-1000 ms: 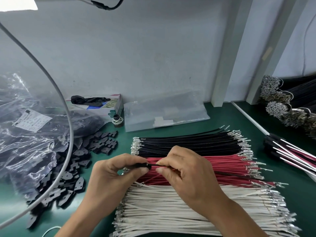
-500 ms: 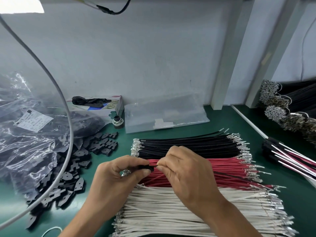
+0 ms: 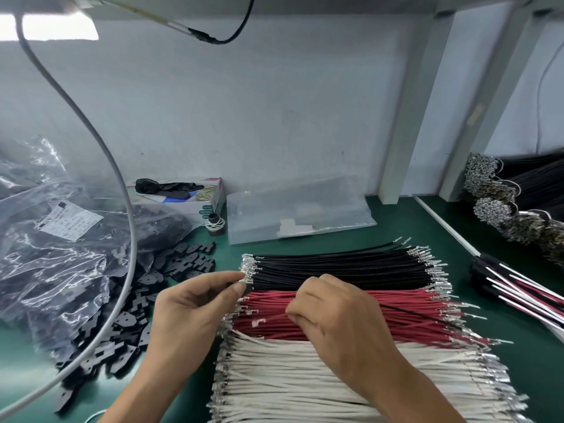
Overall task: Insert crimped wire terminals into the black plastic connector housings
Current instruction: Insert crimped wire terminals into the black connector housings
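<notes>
Head view: your hands, joined a moment ago, have parted. Your left hand (image 3: 195, 303) pinches something small by the black wires (image 3: 335, 268); likely a housing, though it's hidden. Your right hand (image 3: 338, 328) curls onto the red wires (image 3: 351, 319), seemingly picking the next. The bag's label (image 3: 69, 219) is unreadable.

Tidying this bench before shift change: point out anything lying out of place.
One black wire lies slantwise across the red wires, away from the black bundle. Black connector housings have spilled loose from the plastic bag onto the green mat.
</notes>
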